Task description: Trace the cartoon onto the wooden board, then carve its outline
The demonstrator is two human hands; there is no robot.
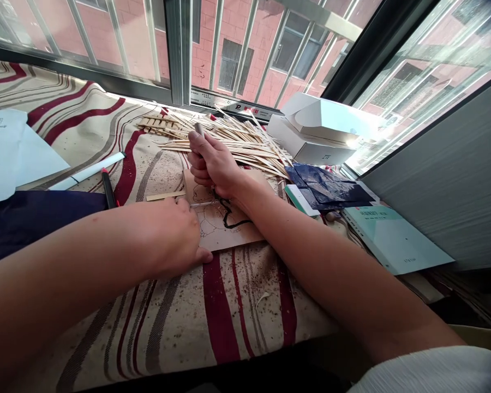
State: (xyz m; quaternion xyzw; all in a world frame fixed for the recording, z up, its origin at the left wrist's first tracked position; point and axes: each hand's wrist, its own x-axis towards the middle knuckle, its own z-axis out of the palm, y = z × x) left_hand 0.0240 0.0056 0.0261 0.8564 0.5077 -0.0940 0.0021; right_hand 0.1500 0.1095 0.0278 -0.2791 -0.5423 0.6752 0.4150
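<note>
Hands close together: left hand [169, 234] pins wooden strip [166, 196] on paper pattern [225, 224], right hand [213, 166] clenches slim tool [198, 129]; a slip could cut the left fingers.

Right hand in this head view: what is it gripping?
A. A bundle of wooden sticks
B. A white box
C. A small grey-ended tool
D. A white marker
C: the right hand closes around a small tool, its grey end showing above the fist.

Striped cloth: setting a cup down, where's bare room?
The striped cloth below the brown card is free but for speckled shavings. So is the patch between the white papers and the sticks. It's crowded at right, by the white box and booklet.
</note>
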